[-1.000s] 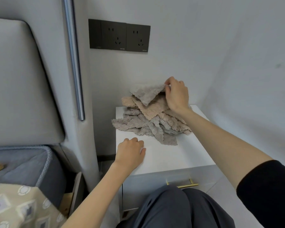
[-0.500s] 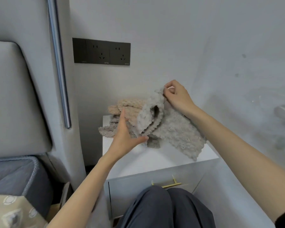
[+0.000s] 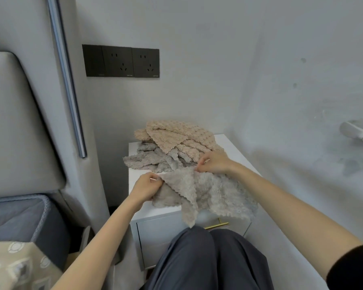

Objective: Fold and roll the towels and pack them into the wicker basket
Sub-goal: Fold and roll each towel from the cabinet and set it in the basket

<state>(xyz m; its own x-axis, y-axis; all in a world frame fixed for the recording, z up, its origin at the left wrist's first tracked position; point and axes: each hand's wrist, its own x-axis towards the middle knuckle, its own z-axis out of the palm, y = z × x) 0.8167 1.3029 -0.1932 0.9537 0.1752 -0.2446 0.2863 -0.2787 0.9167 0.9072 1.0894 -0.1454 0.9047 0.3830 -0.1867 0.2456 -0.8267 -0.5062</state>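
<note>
1. grey towel [image 3: 205, 191]: held at its upper edge over the front of the white bench [image 3: 237, 147], crumpled, one corner hanging past the bench edge toward the knees.
2. left hand [image 3: 146, 189]: pinched shut on the towel's left corner, fingertips together.
3. right hand [image 3: 215, 163]: pinched shut on the towel's upper edge, further back and to the right; the two hands are kept apart with the cloth slack between them.
4. towel pile [image 3: 168, 147]: beige and grey pieces heaped at the back of the bench, just behind the held towel, unfolded.
5. wicker basket: not seen in view; its place cannot be told.
6. risk, judged: the hanging corner could drag the towel off the front edge if one pinch is released, since much of its weight lies over the drop.
7. risk, judged: a crooked fold is likely if the cloth is laid down while still bunched; the corners held are not clearly a matching pair.
8. risk, judged: the pile could be snagged and pulled forward, the right hand being close to it.
9. change from half a second earlier: the towel was then lifted high against the pile by the right hand, the left hand open beneath it; it is now lowered to the bench front and gripped by both hands.
</note>
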